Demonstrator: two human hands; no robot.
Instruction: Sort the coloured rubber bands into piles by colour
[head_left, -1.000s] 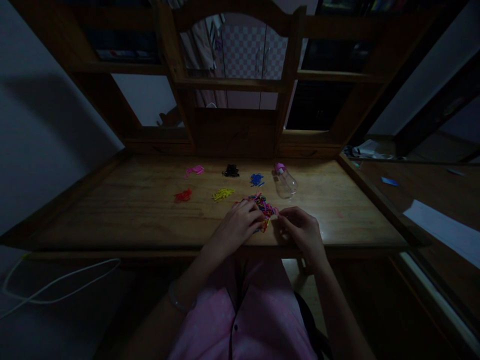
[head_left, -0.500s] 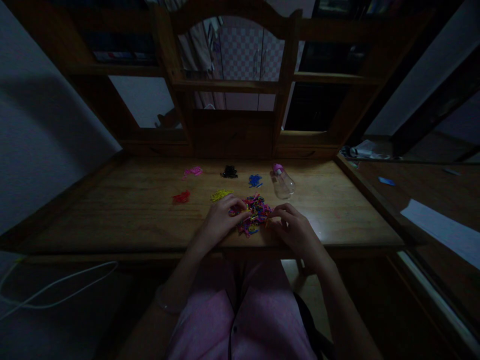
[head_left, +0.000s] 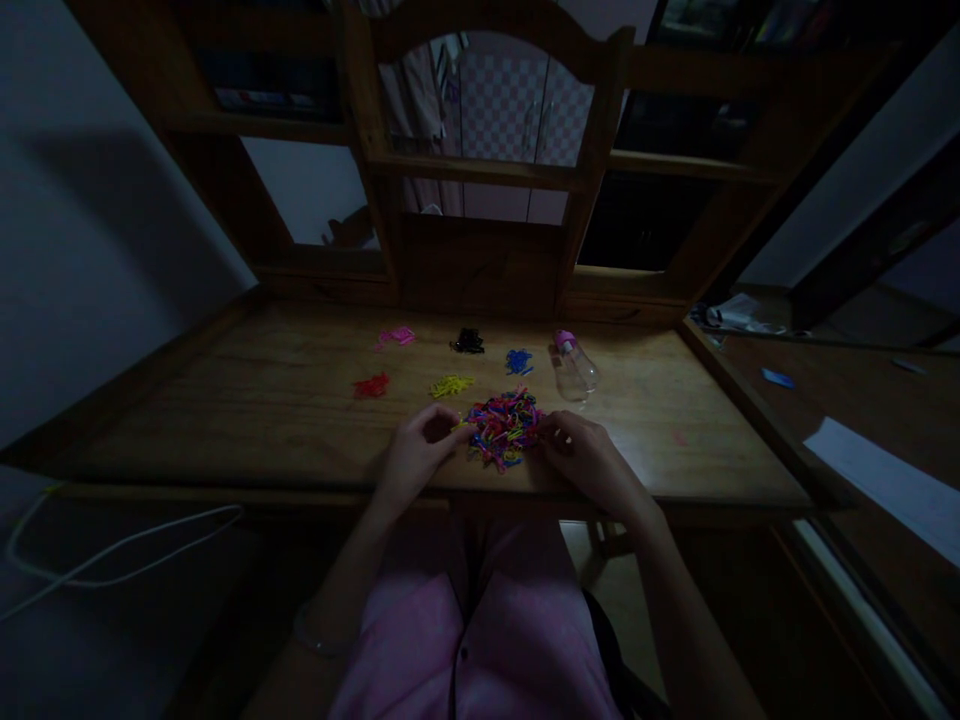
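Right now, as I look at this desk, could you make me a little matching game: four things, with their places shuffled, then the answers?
Things:
1. Black pile
2. Clear bottle
3. Mixed-colour pile
4. Red pile

Places:
A. Between the left hand and the right hand
B. Left of the yellow pile
C. Between the pink pile and the blue pile
D. Right of the blue pile, with a pink top

Pairs: 1-C, 2-D, 3-A, 4-B

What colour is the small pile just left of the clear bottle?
Blue; the small pile shows best in the head view.
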